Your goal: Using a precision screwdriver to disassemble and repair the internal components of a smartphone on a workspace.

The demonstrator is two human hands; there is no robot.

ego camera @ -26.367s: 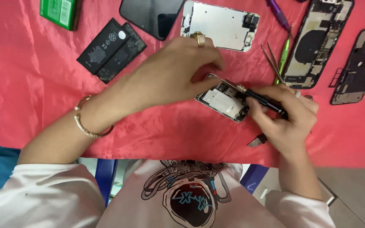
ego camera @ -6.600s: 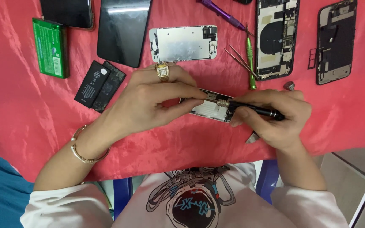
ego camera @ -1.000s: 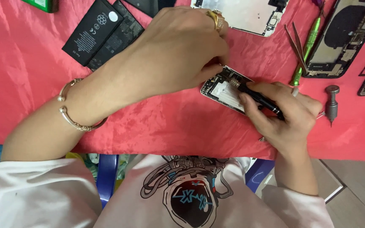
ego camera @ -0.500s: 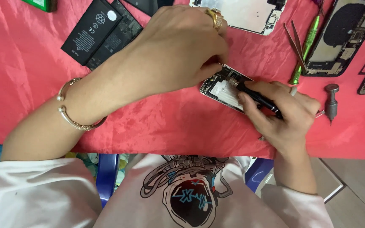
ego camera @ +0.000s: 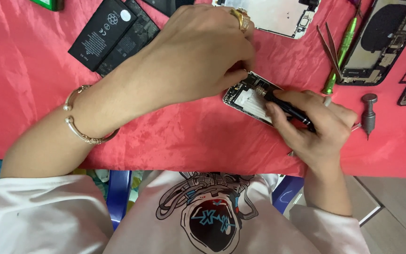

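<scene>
My left hand [ego camera: 198, 51] pins the opened phone [ego camera: 250, 96] to the red surface [ego camera: 189, 136]; right hand [ego camera: 318, 127] grip closed on a black screwdriver [ego camera: 290, 109], tip inside it.

Shiny red cloth [ego camera: 189, 141], matt black batteries [ego camera: 113, 35], metal tweezers [ego camera: 331, 47].

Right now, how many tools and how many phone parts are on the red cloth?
Screwdrivers: 3, the black screwdriver, the green screwdriver, the grey screwdriver
Tweezers: 1
Batteries: 2
Opened phones and frames: 4, including the opened phone under both hands
Total: 10
</scene>
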